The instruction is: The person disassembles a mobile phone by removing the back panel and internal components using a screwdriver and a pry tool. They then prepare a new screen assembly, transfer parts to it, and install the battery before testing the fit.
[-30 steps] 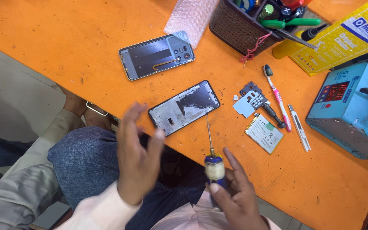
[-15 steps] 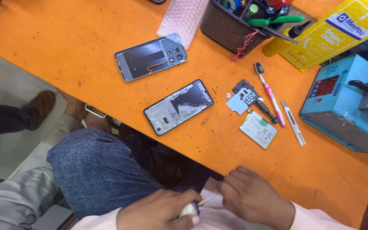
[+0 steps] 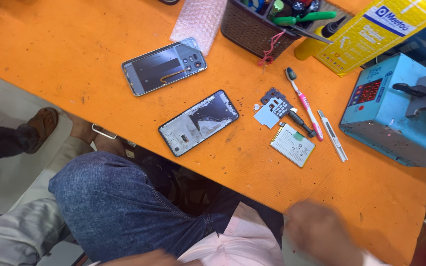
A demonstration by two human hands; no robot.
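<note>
My right hand is a blur low over the near edge of the orange table; I cannot make out whether it holds anything. Only a sliver of my left hand shows at the bottom edge, above my lap, its fingers hidden. An opened phone body lies mid-table with its inside facing up. Farther back rests a phone back cover. To the right of the phone body are a small circuit board and a white battery, the things nearest my right hand.
A pink toothbrush and a slim white cutter lie beside the battery. A blue machine stands at the right. A dark tool basket, bubble wrap and a yellow packet line the back. My jeans-clad knee sits below the edge.
My right hand came up from my lap toward the table's near edge, blurred with motion. My left hand sank almost out of view. The screwdriver held a second ago is no longer visible.
</note>
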